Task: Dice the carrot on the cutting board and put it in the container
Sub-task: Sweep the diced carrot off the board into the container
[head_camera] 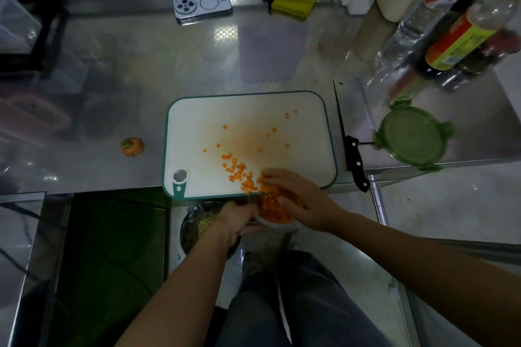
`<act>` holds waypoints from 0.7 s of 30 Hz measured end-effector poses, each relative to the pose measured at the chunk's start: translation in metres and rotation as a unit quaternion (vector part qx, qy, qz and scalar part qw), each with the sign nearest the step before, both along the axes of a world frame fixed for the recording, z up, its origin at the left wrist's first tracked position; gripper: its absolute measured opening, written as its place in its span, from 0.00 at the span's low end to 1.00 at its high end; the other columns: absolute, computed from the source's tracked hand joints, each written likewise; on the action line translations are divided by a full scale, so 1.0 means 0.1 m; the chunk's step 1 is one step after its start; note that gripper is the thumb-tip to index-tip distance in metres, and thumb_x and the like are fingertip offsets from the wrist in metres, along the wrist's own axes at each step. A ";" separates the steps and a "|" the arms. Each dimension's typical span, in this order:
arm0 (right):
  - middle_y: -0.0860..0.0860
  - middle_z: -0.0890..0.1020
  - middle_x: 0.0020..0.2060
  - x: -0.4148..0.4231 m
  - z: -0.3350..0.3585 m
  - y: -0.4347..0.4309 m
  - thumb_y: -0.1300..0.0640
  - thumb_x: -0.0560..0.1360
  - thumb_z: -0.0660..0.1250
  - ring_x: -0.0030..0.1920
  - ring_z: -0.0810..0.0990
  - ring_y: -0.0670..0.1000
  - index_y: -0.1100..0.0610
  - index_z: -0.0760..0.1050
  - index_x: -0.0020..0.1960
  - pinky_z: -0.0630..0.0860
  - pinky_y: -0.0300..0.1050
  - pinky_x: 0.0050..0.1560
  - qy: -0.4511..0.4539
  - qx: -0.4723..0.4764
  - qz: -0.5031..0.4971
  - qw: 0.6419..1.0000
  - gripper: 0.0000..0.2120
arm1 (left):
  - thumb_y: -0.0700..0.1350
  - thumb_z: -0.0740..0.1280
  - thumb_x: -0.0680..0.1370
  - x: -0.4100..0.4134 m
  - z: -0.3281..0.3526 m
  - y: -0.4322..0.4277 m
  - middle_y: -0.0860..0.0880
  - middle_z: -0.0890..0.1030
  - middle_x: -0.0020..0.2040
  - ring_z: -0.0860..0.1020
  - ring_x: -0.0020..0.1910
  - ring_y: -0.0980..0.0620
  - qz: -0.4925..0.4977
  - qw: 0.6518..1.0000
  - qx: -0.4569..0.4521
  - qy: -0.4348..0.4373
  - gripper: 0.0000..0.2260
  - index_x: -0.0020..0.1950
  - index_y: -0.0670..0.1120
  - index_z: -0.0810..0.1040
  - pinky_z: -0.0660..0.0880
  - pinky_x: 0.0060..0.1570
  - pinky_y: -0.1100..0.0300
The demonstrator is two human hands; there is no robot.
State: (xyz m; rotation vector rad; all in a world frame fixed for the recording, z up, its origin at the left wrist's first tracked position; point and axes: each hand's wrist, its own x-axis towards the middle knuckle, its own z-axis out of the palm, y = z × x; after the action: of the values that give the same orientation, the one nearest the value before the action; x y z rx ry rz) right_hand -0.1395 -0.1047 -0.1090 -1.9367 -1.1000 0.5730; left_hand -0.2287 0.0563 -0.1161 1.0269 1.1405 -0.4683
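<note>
— What are your hands doing?
— My left hand [239, 220] grips the container [275, 215] below the worktop's near edge. My right hand [293, 194], fingers loosely spread, touches carrot dice [239, 173] at the cutting board's [248, 110] near edge.

Hidden and blurred parts

The container [277, 222] is mostly covered by both hands; the bottles [451, 36] at far right are blurred and cut off.

Steel counter [146, 70] with items apart from the work — a phone [202, 6] lying camera-side up by the back wall, a folded yellow cloth [294, 0] to its right, and a green round lid [413, 135] beside blurred bottles [451, 36] at right.
</note>
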 end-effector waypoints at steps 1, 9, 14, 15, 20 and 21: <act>0.52 0.68 0.71 0.01 0.03 -0.02 0.56 0.78 0.59 0.73 0.63 0.49 0.58 0.69 0.70 0.62 0.50 0.73 0.011 0.008 -0.012 1.000 0.21 | 0.31 0.63 0.76 0.00 -0.01 -0.01 0.37 0.81 0.49 0.81 0.41 0.46 0.000 1.000 0.001 0.002 0.13 0.60 0.32 0.74 0.80 0.30 0.59; 0.53 0.52 0.77 -0.13 -0.17 -0.05 0.37 0.80 0.42 0.77 0.46 0.49 0.59 0.51 0.77 0.40 0.47 0.76 -0.073 -0.097 -0.156 0.980 0.34 | 0.31 0.64 0.75 -0.03 -0.02 0.00 0.35 0.79 0.56 0.81 0.46 0.44 0.005 1.000 0.003 -0.002 0.16 0.62 0.33 0.71 0.81 0.34 0.57; 0.53 0.54 0.76 -0.38 -0.18 0.30 0.40 0.81 0.44 0.77 0.48 0.49 0.60 0.52 0.76 0.41 0.43 0.76 -0.069 -0.074 -0.110 0.989 0.32 | 0.32 0.64 0.76 -0.11 -0.03 0.07 0.36 0.80 0.54 0.81 0.52 0.40 -0.005 1.000 0.017 -0.009 0.14 0.61 0.34 0.74 0.81 0.45 0.50; 0.52 0.54 0.76 -0.39 -0.16 0.34 0.40 0.80 0.46 0.77 0.48 0.48 0.59 0.52 0.76 0.41 0.41 0.76 -0.047 -0.068 -0.108 0.991 0.31 | 0.33 0.64 0.76 -0.13 -0.03 0.09 0.36 0.80 0.55 0.81 0.53 0.40 -0.009 1.000 0.018 -0.013 0.13 0.61 0.35 0.74 0.81 0.47 0.50; 0.51 0.60 0.75 -0.18 -0.03 0.47 0.52 0.80 0.55 0.75 0.54 0.46 0.54 0.57 0.75 0.50 0.35 0.73 0.018 -0.019 -0.077 0.997 0.25 | 0.33 0.63 0.76 -0.22 -0.01 0.19 0.36 0.80 0.55 0.81 0.48 0.42 0.005 1.000 0.013 -0.013 0.13 0.61 0.35 0.73 0.82 0.38 0.55; 0.51 0.59 0.75 -0.08 -0.03 0.52 0.52 0.80 0.54 0.75 0.54 0.46 0.55 0.58 0.75 0.50 0.37 0.73 0.018 -0.028 -0.078 0.996 0.25 | 0.32 0.63 0.76 -0.23 0.00 0.21 0.36 0.80 0.53 0.81 0.45 0.44 0.009 1.000 0.008 -0.014 0.12 0.60 0.34 0.74 0.82 0.36 0.56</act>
State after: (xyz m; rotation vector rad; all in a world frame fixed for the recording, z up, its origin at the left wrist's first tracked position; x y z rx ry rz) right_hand -0.1475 -0.0526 -0.1118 -2.0323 -0.9085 0.5557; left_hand -0.2520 0.0774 -0.1158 1.0327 1.1301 -0.4296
